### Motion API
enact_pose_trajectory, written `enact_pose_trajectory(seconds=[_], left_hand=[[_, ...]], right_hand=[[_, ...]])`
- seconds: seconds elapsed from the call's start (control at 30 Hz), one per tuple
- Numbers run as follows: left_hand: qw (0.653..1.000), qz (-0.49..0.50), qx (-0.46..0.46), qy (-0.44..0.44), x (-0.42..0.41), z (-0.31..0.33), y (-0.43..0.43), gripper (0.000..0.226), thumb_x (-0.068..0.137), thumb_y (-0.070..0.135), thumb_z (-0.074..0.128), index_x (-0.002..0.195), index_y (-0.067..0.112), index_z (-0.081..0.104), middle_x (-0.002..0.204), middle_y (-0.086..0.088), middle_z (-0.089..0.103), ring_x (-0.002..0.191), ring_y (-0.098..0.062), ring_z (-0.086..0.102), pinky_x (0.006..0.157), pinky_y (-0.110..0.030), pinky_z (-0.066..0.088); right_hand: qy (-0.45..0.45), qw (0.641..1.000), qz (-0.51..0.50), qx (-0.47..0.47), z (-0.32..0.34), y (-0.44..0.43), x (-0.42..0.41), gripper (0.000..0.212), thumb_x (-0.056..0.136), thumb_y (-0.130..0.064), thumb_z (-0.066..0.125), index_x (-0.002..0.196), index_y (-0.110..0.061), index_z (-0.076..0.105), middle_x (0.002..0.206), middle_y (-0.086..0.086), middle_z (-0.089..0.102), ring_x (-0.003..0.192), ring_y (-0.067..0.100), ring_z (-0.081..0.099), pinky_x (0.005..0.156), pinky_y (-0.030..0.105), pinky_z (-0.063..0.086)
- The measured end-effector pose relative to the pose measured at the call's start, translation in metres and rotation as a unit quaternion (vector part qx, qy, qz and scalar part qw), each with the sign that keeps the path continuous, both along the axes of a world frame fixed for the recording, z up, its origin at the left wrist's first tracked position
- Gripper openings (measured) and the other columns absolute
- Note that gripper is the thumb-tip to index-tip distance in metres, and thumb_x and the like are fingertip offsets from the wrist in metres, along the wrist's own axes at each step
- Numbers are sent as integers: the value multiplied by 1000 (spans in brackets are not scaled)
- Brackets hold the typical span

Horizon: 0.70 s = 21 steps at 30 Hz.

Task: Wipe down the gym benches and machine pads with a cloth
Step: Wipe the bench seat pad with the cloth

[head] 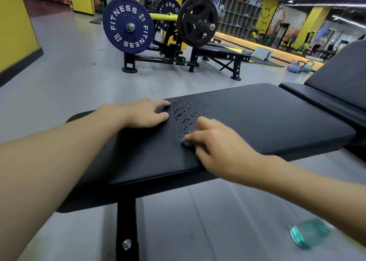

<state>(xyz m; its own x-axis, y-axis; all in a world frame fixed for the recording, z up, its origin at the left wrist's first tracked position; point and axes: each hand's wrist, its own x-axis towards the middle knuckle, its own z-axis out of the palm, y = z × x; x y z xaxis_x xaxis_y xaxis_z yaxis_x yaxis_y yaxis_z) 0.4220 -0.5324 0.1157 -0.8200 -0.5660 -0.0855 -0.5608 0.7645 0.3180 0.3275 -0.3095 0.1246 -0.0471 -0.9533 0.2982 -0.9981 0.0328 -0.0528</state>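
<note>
Head view: the right grip point(215, 142) pinches a small grey cloth point(187, 142), mostly hidden under its fingers point(200, 136), at the near edge of the wet patch point(188, 114) on the black padded tabletop point(267, 122). The left grip point(146, 113) lies flat, fingers straight, just left of that patch. Cloth looks soft and light; bunching it under the fingertips should do.

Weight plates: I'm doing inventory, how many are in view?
3: a large blue plate front left, a second blue plate behind it, a black plate to its right. More may hide behind these.
</note>
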Motion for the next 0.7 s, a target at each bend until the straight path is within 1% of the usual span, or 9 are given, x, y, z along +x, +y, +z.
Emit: enact_pose_trajectory(seconds=[0.07,0.23,0.27,0.33,0.4,0.47,0.57,0.63,0.7], left_hand=[[1000,-6,-1,0,0,-1,-1,81,73,71,28,151,49,25,155,-9,37,143,-29,36,117,-51,28],[1000,-24,6,12,-1,-5,-6,59,100,52,41,155,37,27,156,-13,35,143,-30,36,118,-43,27],[1000,-25,8,15,-2,-6,-7,59,100,52,41,155,35,27,156,-13,35,143,-30,35,119,-42,27],[999,-28,13,17,-4,-6,-7,63,97,54,42,155,33,28,156,-14,35,142,-31,36,119,-41,28],[999,-33,17,22,-5,-6,-8,59,101,47,45,155,29,29,157,-12,35,142,-30,37,118,-37,28],[999,-37,21,27,-4,-6,-8,57,103,41,46,155,26,30,158,-10,35,141,-29,38,117,-35,28],[999,-36,24,29,-1,-5,-8,56,102,42,47,154,26,32,157,-9,35,142,-28,37,117,-35,29],[999,-36,19,34,-2,-5,-8,56,102,41,48,154,25,33,155,-10,38,140,-29,39,114,-34,30],[998,-39,15,40,-3,-6,-8,55,102,38,49,153,24,35,155,-11,39,140,-28,40,114,-33,30]], right_hand=[[-27,997,45,48,8,10,-1,32,92,-12,53,116,-22,70,91,-3,46,88,24,52,80,33,43],[-4,988,-150,-27,9,10,-36,37,92,-14,48,121,-24,69,91,-5,40,98,28,52,82,39,48],[4,990,-133,-36,2,11,-21,37,91,-15,47,119,-23,70,91,-4,40,95,27,50,80,41,48],[-10,999,-18,-28,-6,24,20,35,88,-16,47,113,-20,71,90,-3,43,87,26,49,73,40,49],[-26,997,65,36,-2,35,29,32,88,-15,49,113,-18,70,92,-1,49,84,25,52,71,37,49],[-18,999,35,30,7,28,5,34,89,-15,49,115,-22,70,93,-1,51,89,24,57,75,37,50],[-15,992,-119,-42,2,14,-12,33,91,-14,49,115,-21,71,94,-1,48,92,27,54,77,42,50],[16,996,-62,-55,-9,10,19,28,90,-16,50,107,-18,72,93,1,48,86,28,50,72,43,50],[-2,999,54,-2,-13,14,46,23,92,-21,51,103,-17,71,92,1,50,81,27,49,67,43,49]])
